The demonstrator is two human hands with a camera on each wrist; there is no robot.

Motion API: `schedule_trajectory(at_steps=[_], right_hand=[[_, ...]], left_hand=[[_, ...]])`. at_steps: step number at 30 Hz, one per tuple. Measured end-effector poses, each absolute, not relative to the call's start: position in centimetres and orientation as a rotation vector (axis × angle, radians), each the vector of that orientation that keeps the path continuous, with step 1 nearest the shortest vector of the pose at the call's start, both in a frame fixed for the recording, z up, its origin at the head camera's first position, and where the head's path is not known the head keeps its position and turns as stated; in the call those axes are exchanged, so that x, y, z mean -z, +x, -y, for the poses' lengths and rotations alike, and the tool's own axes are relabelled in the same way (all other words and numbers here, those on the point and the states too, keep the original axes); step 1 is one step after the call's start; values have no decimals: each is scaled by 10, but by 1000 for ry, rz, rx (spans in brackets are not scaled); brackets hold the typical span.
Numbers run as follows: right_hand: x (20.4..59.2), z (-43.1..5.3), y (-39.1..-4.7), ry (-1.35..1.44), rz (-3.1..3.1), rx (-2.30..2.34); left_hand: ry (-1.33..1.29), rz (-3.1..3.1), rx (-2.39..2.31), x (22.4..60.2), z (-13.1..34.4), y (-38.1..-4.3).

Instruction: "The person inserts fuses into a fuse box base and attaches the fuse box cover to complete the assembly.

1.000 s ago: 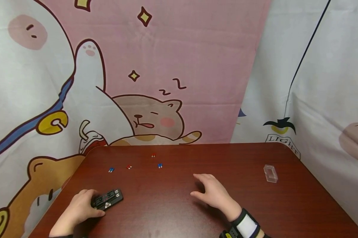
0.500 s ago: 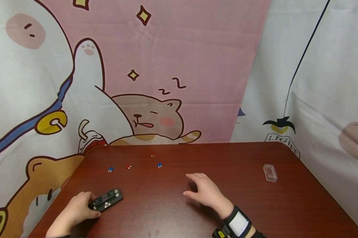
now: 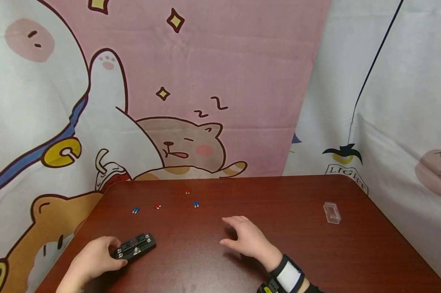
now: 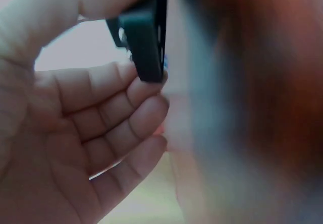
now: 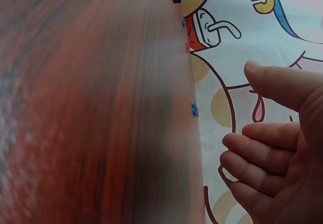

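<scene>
My left hand (image 3: 96,256) holds one end of a black oblong block (image 3: 136,246) with silvery metal fittings on top, at the table's left. In the left wrist view, the thumb and fingertips (image 4: 149,115) are around the dark block (image 4: 144,45); its far part is out of view. My right hand (image 3: 247,240) hovers at mid-table, thumb and fingers apart, holding nothing. In the right wrist view this hand (image 5: 275,153) has relaxed fingers. Beyond the hands lie small two-pronged pieces with pale tips: blue ones (image 3: 196,204) and red ones (image 3: 157,206).
A clear plastic box (image 3: 332,213) lies on the right of the brown table (image 3: 279,195). Behind the far edge hangs a printed cartoon cloth (image 3: 264,81). A wrist strap (image 3: 289,276) is on the right forearm.
My right hand has moved left over the table. The black block in my left hand has shifted slightly to the right in the last half second. The small pieces stay put.
</scene>
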State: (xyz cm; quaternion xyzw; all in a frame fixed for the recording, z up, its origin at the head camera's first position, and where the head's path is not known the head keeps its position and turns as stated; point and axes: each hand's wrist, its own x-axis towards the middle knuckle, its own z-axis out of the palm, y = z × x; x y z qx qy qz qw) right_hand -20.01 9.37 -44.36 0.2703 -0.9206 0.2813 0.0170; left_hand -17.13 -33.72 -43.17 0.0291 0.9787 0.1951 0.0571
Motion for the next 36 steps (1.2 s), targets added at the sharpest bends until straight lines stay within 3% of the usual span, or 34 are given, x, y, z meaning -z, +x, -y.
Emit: schedule_trajectory(at_steps=[17, 36], right_hand=[[439, -82, -195, 937, 2783, -930], [438, -89, -200, 948, 2750, -894]], left_hand=[[362, -3021, -811, 412, 257, -182], [834, -2986, -850, 420, 174, -207]])
